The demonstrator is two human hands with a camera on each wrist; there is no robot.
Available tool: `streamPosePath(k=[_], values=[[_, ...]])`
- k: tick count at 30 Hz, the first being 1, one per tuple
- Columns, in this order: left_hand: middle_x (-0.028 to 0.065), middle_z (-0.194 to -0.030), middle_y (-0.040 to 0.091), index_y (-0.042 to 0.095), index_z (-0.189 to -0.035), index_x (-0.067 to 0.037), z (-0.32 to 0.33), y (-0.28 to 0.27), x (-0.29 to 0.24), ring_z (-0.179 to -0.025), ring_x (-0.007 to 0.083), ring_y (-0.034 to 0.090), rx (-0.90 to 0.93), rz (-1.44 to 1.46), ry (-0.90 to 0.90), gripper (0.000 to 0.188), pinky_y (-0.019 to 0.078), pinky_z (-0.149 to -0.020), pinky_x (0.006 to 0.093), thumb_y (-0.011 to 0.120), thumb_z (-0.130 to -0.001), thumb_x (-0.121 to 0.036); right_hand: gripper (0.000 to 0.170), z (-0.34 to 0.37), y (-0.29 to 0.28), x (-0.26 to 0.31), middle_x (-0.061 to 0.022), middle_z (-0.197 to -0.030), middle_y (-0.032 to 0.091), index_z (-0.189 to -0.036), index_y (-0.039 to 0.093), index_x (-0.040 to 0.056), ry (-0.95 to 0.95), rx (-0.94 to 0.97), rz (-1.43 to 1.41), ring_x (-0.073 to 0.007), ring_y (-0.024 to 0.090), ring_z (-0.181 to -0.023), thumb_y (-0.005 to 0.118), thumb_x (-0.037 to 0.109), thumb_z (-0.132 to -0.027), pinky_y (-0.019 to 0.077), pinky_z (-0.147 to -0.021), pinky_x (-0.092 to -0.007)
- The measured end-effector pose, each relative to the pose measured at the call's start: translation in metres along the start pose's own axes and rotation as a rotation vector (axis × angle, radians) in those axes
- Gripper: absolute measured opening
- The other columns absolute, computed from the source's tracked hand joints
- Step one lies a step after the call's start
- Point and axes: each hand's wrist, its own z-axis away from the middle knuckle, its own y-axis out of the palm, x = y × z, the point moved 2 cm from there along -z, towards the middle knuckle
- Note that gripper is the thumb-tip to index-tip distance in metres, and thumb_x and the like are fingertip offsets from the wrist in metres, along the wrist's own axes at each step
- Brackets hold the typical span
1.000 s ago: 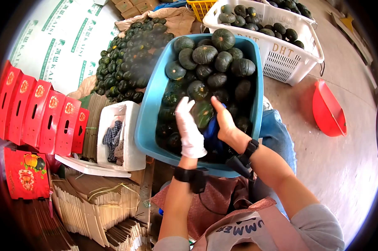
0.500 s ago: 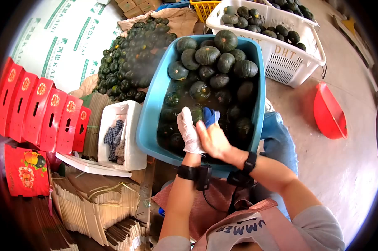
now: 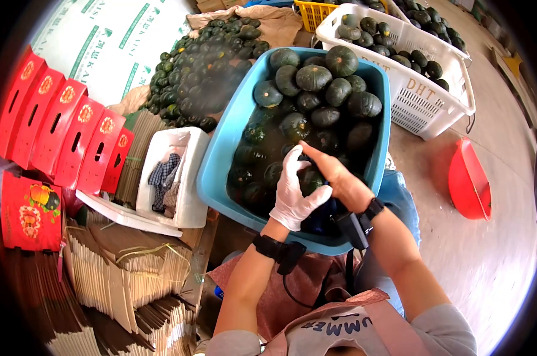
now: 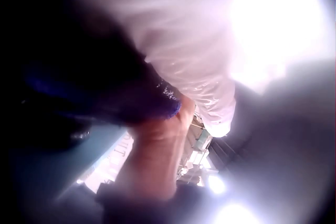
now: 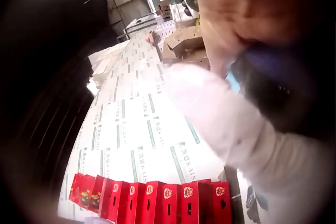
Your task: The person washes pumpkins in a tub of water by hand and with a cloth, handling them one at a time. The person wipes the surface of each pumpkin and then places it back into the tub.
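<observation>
In the head view, a small dark green pumpkin [image 3: 311, 180] sits between both hands over the water of a blue tub [image 3: 216, 172]. My left hand [image 3: 293, 196], in a white glove, holds it from the left, fingers bent round its far side and thumb across the near side. My bare right hand [image 3: 342, 181] cups the pumpkin's right side, fingertips close to the gloved ones. A wet blue cloth [image 3: 320, 218] shows under the right palm; the hand hides most of it. In the left wrist view, the blue cloth [image 4: 157, 109] lies against the bare hand.
More pumpkins [image 3: 313, 78] heap at the tub's far end. White crates [image 3: 420, 98] of pumpkins stand behind it, and a red basin [image 3: 469, 181] sits on the floor at right. A foam box [image 3: 188, 178], red cartons [image 3: 63, 121] and flat cardboard [image 3: 126, 273] lie at left.
The right hand dipped toward the near side with the blue cloth, then moved up and round the pumpkin's right side. The gloved left hand has turned, its thumb now spread across the pumpkin.
</observation>
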Motion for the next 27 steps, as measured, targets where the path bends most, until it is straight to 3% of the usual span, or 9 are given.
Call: streamPosePath(k=[4, 8, 10, 16, 20, 21, 22, 26, 27], values=[[0.0105, -0.121, 0.055, 0.034, -0.14, -0.002, 0.012, 0.018, -0.007, -0.103, 0.0194, 0.055, -0.093, 0.473, -0.064, 0.08, 0.045, -0.093, 0.0318, 0.076, -0.076, -0.024, 0.041, -0.022, -0.03, -0.011, -0.0131, -0.083, 0.067, -0.093, 0.063, 0.0024, 0.211, 0.204, -0.216, -0.0236, 0.065, -0.064, 0.054, 0.042, -0.094, 0.0551, -0.058, -0.0363], [0.0049, -0.103, 0.063, 0.06, -0.112, -0.007, 0.002, 0.014, -0.01, -0.091, 0.0149, 0.059, -0.465, 1.179, -0.739, 0.036, 0.0476, -0.088, 0.0287, 0.051, -0.095, -0.037, 0.044, -0.002, -0.036, -0.039, -0.0125, -0.094, 0.07, -0.102, 0.068, 0.0004, -0.143, -0.248, 0.038, -0.0238, 0.068, -0.08, 0.056, 0.042, -0.094, 0.0514, -0.07, -0.0343], [0.0105, -0.12, 0.056, 0.054, -0.116, -0.009, -0.01, -0.005, -0.006, -0.102, 0.0213, 0.059, -0.555, 1.258, -0.799, 0.04, 0.0455, -0.096, 0.0439, 0.048, -0.096, -0.043, 0.05, -0.029, -0.064, -0.07, -0.0194, -0.097, 0.069, -0.111, 0.066, -0.0026, -0.37, -0.249, 0.829, -0.0279, 0.067, -0.091, 0.053, 0.043, -0.094, 0.0486, -0.082, -0.0371], [0.0045, -0.094, 0.063, 0.046, -0.124, -0.011, -0.139, -0.113, -0.007, -0.084, 0.0137, 0.061, -0.699, 1.274, -0.519, 0.043, 0.0473, -0.091, 0.0501, 0.059, -0.091, -0.036, 0.056, 0.018, -0.006, -0.051, -0.028, -0.118, 0.059, -0.12, 0.052, -0.0079, -0.062, -0.118, 0.851, -0.0357, 0.057, -0.114, 0.064, 0.035, -0.086, 0.0441, -0.095, -0.039], [-0.0001, -0.06, 0.054, 0.049, -0.068, -0.01, -0.146, -0.117, 0.202, -0.053, 0.009, 0.052, 0.806, -0.185, -0.271, 0.03, 0.0393, -0.045, 0.0284, 0.058, -0.087, -0.031, 0.049, 0.027, 0.005, -0.049, -0.0303, -0.125, 0.054, -0.125, 0.048, -0.0091, -0.096, -0.277, 0.937, -0.0407, 0.053, -0.118, 0.057, 0.02, -0.086, 0.0417, -0.1, -0.0409], [0.0022, -0.061, 0.057, 0.06, -0.071, -0.006, -0.129, -0.091, 0.152, -0.06, 0.0138, 0.057, 0.6, -0.565, -0.954, 0.03, 0.0441, -0.052, 0.0304, 0.061, -0.085, -0.034, 0.05, 0.027, 0.003, -0.051, -0.0319, -0.128, 0.05, -0.127, 0.046, -0.0094, -0.141, -0.334, 0.897, -0.0415, 0.05, -0.121, 0.055, 0.017, -0.085, 0.0404, -0.101, -0.042], [0.01, -0.083, 0.067, 0.068, -0.098, -0.004, -0.114, -0.086, 0.189, -0.075, 0.0218, 0.063, 0.954, -0.912, -0.434, 0.042, 0.0482, -0.065, 0.0343, 0.066, -0.08, -0.041, 0.051, 0.026, 0.0, -0.051, -0.0334, -0.132, 0.046, -0.128, 0.043, -0.0097, -0.185, -0.393, 0.856, -0.0422, 0.046, -0.125, 0.053, 0.015, -0.084, 0.039, -0.103, -0.0432], [0.0166, -0.12, 0.063, 0.06, -0.121, 0.003, -0.102, -0.039, 0.124, -0.104, 0.0299, 0.062, 1.117, -0.944, -1.062, 0.083, 0.0494, -0.086, 0.0383, 0.08, -0.061, -0.052, 0.047, 0.035, 0.0, -0.03, -0.0317, -0.131, 0.044, -0.124, 0.041, -0.0073, -0.275, -0.34, 0.656, -0.044, 0.042, -0.125, 0.052, 0.008, -0.081, 0.0378, -0.1, -0.045], [0.0194, -0.126, 0.059, 0.052, -0.131, 0.003, -0.096, -0.032, 0.138, -0.109, 0.0299, 0.06, 1.215, -0.842, -1.201, 0.093, 0.049, -0.09, 0.0389, 0.079, -0.062, -0.053, 0.04, 0.036, 0.002, -0.025, -0.0127, -0.111, 0.057, -0.122, 0.046, -0.0044, -0.329, -0.427, 0.649, -0.0228, 0.052, -0.103, 0.056, 0.008, -0.085, 0.043, -0.09, -0.0346]])
